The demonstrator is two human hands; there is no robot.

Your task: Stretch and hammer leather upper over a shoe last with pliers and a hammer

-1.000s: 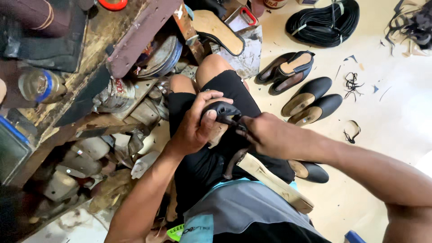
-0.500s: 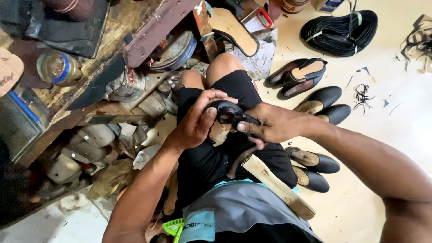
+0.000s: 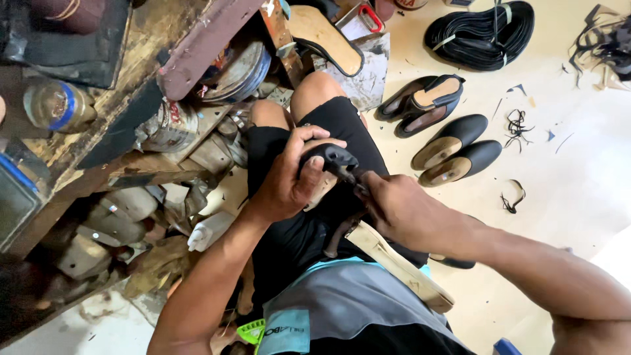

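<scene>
Black shoe (image 3: pixel 327 160): held on the lap, gripped by the left hand (image 3: pixel 289 181). Right hand (image 3: pixel 401 210): now closed around a tool just beside the shoe, fingers drawn nearer than before. Finished shoes (image 3: pixel 453 150) lie beyond the right hand.

One camera sits on the person's head and looks steeply down over the lap, close to both hands, which fill the middle of the view. The left hand (image 3: pixel 289 181) and right hand (image 3: pixel 401 210) meet just below it. A cluttered workbench (image 3: pixel 131 72) runs along the left, pale floor (image 3: pixel 578 177) on the right.
</scene>
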